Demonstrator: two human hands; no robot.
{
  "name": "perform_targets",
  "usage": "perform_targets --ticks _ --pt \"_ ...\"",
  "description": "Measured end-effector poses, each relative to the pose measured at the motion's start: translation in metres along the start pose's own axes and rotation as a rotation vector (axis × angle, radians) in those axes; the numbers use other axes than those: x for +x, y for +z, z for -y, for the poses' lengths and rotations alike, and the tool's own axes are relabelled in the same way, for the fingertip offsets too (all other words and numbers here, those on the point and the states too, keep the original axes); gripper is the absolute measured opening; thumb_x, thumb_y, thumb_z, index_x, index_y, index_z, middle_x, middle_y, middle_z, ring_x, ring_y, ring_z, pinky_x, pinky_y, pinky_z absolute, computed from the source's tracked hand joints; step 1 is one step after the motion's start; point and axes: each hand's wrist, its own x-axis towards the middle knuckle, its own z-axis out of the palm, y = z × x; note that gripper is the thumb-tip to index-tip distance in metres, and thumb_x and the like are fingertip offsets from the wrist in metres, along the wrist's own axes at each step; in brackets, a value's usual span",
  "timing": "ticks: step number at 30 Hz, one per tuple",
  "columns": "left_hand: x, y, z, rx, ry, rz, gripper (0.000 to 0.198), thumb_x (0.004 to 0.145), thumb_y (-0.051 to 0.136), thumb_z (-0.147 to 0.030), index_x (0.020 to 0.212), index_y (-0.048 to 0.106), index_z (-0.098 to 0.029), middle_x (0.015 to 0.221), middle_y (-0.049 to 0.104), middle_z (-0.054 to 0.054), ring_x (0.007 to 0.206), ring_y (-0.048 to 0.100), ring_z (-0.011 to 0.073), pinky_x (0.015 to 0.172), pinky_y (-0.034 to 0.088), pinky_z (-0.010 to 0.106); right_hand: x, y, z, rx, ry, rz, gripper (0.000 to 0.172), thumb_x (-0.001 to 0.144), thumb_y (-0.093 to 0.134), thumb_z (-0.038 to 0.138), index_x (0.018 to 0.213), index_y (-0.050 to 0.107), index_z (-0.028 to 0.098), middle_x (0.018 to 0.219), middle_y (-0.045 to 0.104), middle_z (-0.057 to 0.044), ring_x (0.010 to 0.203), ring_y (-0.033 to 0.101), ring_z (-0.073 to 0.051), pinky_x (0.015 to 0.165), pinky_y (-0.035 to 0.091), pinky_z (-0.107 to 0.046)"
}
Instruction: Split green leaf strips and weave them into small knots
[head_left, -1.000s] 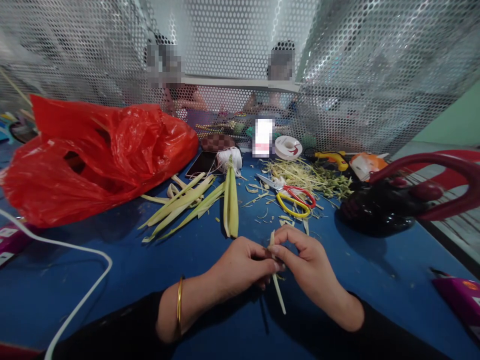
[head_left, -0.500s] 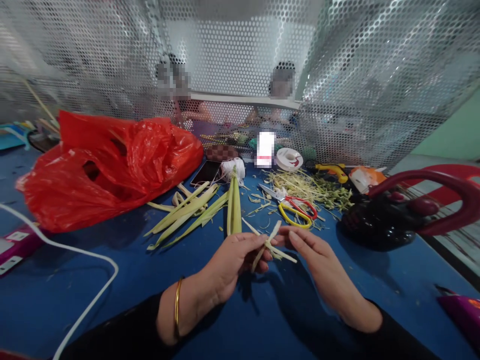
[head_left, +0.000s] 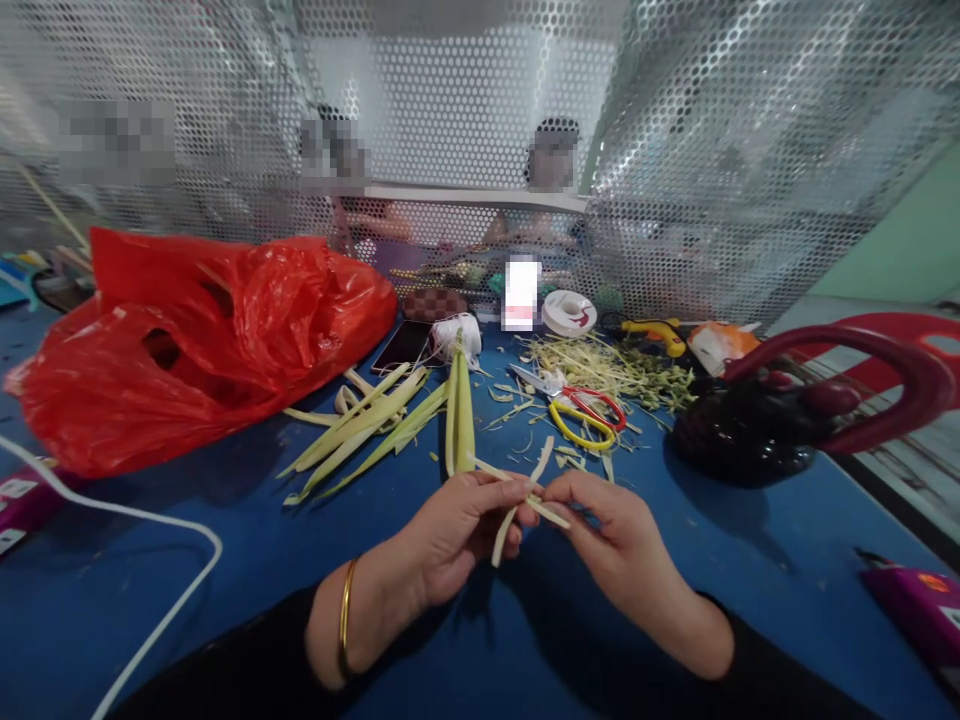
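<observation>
Pale green leaf strips (head_left: 504, 540) cross each other in an X between my two hands. My left hand (head_left: 459, 530), with a gold bangle at the wrist, pinches the strips near their crossing between thumb and fingers. From the other side, the thumb and fingertips of my right hand (head_left: 611, 525) close on the strips; the exact spot of that grip is partly hidden. Just beyond my left hand lies a long folded green leaf (head_left: 463, 420). Beyond my right hand rest scissors (head_left: 585, 425) with one red and one yellow handle.
A red plastic bag (head_left: 300, 330) and loose leaves (head_left: 367, 430) lie left. Behind are a white thread spool (head_left: 459, 340), a ribbon reel (head_left: 570, 312), leaf scraps (head_left: 577, 360) and a yellow glue gun (head_left: 660, 337). A dark, glossy handled object (head_left: 750, 440) stands right. A white cable (head_left: 180, 590) crosses the left side.
My right hand has closed in on the strips, its fingers now pinching beside the left hand's. Small leaf bits now show on the table beyond the right hand. The view has shifted slightly.
</observation>
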Motion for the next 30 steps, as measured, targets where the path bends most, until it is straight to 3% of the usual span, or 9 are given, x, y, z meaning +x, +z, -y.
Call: perform_targets --ticks 3,7,9,14,18,20,24,26,30 --pt "-0.0002 0.0004 -0.0017 -0.034 0.010 -0.005 0.023 0.065 0.080 -0.025 0.077 0.070 -0.009 0.053 0.061 -0.001 0.043 0.051 0.0061 0.043 0.040 0.016 0.0000 -0.0047 0.0034 -0.239 -0.221 -0.060 0.021 0.093 0.048 0.017 0.077 0.062 0.018 0.068 0.061 -0.003 0.066 0.055 -0.016 0.065 0.041 -0.030" --pt "-0.0005 0.0002 -0.0044 -0.071 0.027 -0.009 0.022 0.062 0.082 -0.023 0.076 0.071 -0.009 0.052 0.061 0.000 0.045 0.052 0.0056 0.044 0.039 0.015 0.0015 -0.0064 0.0040 -0.373 -0.310 -0.078 0.023 0.092 0.046 0.013 0.077 0.063 0.017 0.066 0.059 -0.004 0.066 0.053 -0.018 0.066 0.041 -0.033" --pt "-0.0001 -0.0001 -0.0050 -0.077 0.033 -0.009 0.023 0.060 0.083 -0.022 0.075 0.071 -0.009 0.052 0.061 0.000 0.044 0.052 0.0056 0.044 0.040 0.015 0.0022 -0.0049 0.0023 -0.300 -0.251 -0.081 0.021 0.092 0.049 0.016 0.078 0.064 0.018 0.068 0.063 -0.003 0.067 0.056 -0.017 0.067 0.043 -0.032" --pt "0.0007 -0.0006 -0.0027 0.005 0.056 0.046 0.022 0.064 0.081 -0.025 0.076 0.071 -0.009 0.051 0.060 0.000 0.042 0.053 0.0065 0.045 0.043 0.015 0.0036 0.0000 0.0016 0.134 0.141 0.022 0.016 0.089 0.057 0.028 0.081 0.068 0.020 0.076 0.071 -0.001 0.069 0.063 -0.014 0.064 0.048 -0.024" --pt "0.0010 -0.0006 0.0000 0.018 0.055 0.058 0.021 0.065 0.080 -0.025 0.075 0.072 -0.009 0.052 0.061 0.000 0.043 0.052 0.0060 0.046 0.043 0.015 0.0025 0.0019 0.0047 0.265 0.237 0.089 0.023 0.089 0.056 0.029 0.071 0.066 0.018 0.068 0.068 -0.001 0.064 0.061 -0.014 0.060 0.047 -0.023" --pt "0.0013 -0.0005 0.0004 0.004 0.047 0.053 0.021 0.065 0.080 -0.025 0.074 0.072 -0.008 0.050 0.060 0.000 0.043 0.051 0.0059 0.045 0.042 0.015 0.0013 0.0016 0.0054 0.175 0.168 0.059 0.022 0.090 0.055 0.028 0.072 0.064 0.018 0.069 0.068 -0.001 0.065 0.061 -0.014 0.061 0.046 -0.024" --pt "0.0018 -0.0003 -0.0012 -0.050 -0.002 0.004 0.019 0.064 0.080 -0.022 0.073 0.070 -0.009 0.051 0.059 -0.001 0.043 0.051 0.0057 0.044 0.039 0.015 -0.0001 -0.0004 0.0052 -0.260 -0.219 -0.052 0.021 0.093 0.050 0.019 0.076 0.063 0.018 0.068 0.065 -0.003 0.065 0.056 -0.016 0.071 0.044 -0.032" --pt "0.0018 -0.0010 -0.0021 -0.057 -0.019 0.008 0.019 0.064 0.081 -0.023 0.072 0.069 -0.010 0.053 0.060 -0.001 0.044 0.052 0.0058 0.045 0.040 0.016 -0.0002 -0.0011 0.0045 -0.387 -0.330 -0.083 0.022 0.093 0.048 0.016 0.078 0.063 0.018 0.068 0.065 -0.003 0.063 0.055 -0.016 0.075 0.044 -0.036" --pt "0.0025 -0.0050 -0.0023 0.009 0.034 0.146 0.020 0.070 0.078 -0.028 0.070 0.068 -0.011 0.052 0.059 -0.001 0.045 0.053 0.0063 0.049 0.042 0.016 -0.0012 0.0001 0.0031 -0.188 -0.180 -0.060 0.014 0.093 0.052 0.021 0.085 0.064 0.020 0.075 0.069 -0.002 0.069 0.061 -0.016 0.071 0.046 -0.030"
